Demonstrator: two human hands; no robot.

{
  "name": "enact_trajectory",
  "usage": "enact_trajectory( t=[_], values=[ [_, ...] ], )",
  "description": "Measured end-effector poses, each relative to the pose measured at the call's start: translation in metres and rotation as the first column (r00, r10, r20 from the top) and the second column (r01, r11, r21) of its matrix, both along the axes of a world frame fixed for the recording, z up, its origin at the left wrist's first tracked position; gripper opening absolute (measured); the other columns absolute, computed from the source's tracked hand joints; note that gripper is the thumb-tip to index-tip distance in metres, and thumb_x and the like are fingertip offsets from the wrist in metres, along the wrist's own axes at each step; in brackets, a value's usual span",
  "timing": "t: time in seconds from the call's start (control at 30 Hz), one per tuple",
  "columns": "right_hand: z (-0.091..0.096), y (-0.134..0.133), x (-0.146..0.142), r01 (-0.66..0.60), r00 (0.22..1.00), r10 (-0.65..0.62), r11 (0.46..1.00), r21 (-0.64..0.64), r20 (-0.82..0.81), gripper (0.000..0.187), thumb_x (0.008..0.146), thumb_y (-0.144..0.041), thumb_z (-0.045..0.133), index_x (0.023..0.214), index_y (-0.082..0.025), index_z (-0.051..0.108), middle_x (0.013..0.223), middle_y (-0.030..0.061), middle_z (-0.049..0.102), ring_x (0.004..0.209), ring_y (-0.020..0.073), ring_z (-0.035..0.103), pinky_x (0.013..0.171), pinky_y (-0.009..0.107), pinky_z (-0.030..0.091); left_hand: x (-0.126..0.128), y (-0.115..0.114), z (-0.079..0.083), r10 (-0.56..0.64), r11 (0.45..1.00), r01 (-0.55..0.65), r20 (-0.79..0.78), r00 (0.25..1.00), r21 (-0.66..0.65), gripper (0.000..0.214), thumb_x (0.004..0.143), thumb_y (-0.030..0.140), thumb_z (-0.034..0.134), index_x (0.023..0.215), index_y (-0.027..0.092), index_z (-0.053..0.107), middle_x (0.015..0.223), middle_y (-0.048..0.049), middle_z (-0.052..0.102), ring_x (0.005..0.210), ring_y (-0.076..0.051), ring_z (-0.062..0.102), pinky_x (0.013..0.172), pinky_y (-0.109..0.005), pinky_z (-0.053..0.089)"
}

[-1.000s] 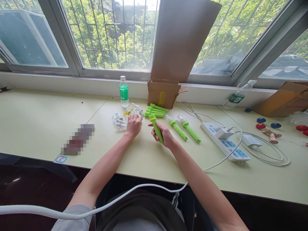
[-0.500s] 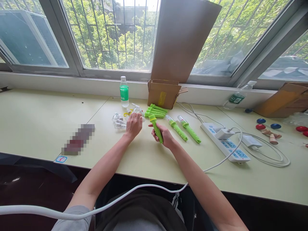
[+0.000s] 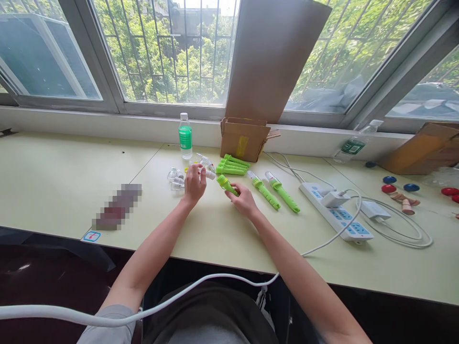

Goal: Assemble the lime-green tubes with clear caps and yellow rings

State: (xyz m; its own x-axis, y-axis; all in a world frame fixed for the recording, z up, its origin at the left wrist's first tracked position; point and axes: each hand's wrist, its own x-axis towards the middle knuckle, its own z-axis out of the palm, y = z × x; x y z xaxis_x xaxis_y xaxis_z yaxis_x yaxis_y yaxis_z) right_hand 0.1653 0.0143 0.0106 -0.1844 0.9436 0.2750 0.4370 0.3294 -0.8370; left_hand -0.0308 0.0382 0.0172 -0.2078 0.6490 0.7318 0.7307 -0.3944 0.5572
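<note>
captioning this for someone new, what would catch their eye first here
Most likely the green tube in the right hand, mid-table, facing a white piece at the fingertips of the left hand. Next, perhaps, the green pile in front of the small carton, then the white power strip farther right.

Both forearms reach forward and slant inward, so the two hands come near each other without touching. The left hand (image 3: 194,184) sits slightly higher in view, its back turned up (the wrist runs nearly straight on from the left forearm (image 3: 154,251)), fingers bent and closed in a pinch. The right hand (image 3: 244,199) angles leftward off the right forearm (image 3: 287,253), fingers curled in a grip.
</note>
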Motion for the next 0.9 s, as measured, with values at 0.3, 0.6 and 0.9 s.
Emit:
enact_trajectory(
  t=[0.3, 0.6, 0.9],
  values=[
    [-0.0064, 0.0032, 0.0014, 0.008, 0.997, -0.014, 0.997, 0.08, 0.078, 0.035, 0.076, -0.039, 0.06, 0.108, -0.025, 0.065, 0.09, 0.0032, 0.07, 0.076, 0.0213, 0.061, 0.07, 0.033, 0.046, 0.0014, 0.0006, 0.0003, -0.092, 0.996, 0.091, 0.044, 0.995, 0.015, 0.019, 0.093, 0.035, 0.037, 0.093, 0.02, 0.049, 0.081, -0.0037, 0.057, 0.068, -0.014, 0.053, 0.066, -0.027, 0.043],
    [-0.0068, 0.0048, 0.0014, -0.04, 0.997, 0.034, 0.995, 0.093, 0.063, 0.035, 0.078, -0.039, 0.061, 0.111, -0.028, 0.065, 0.106, 0.0021, 0.069, 0.096, 0.0269, 0.062, 0.083, 0.04, 0.046, 0.0027, -0.0013, 0.0008, -0.133, 0.991, 0.134, 0.04, 0.99, -0.008, 0.018, 0.092, 0.034, 0.039, 0.091, 0.02, 0.051, 0.073, -0.0015, 0.055, 0.066, -0.014, 0.052, 0.065, -0.027, 0.042],
    [0.0006, -0.0035, 0.0016, -0.071, 0.979, 0.046, 0.99, 0.125, 0.199, 0.038, 0.08, -0.036, 0.057, 0.117, -0.027, 0.061, 0.102, 0.0043, 0.069, 0.087, 0.024, 0.062, 0.077, 0.036, 0.045, 0.0026, -0.0027, 0.0002, -0.177, 0.982, 0.179, 0.031, 0.984, -0.054, 0.02, 0.09, 0.036, 0.044, 0.085, 0.02, 0.054, 0.063, 0.0017, 0.051, 0.057, -0.011, 0.049, 0.059, -0.024, 0.04]
  ],
)
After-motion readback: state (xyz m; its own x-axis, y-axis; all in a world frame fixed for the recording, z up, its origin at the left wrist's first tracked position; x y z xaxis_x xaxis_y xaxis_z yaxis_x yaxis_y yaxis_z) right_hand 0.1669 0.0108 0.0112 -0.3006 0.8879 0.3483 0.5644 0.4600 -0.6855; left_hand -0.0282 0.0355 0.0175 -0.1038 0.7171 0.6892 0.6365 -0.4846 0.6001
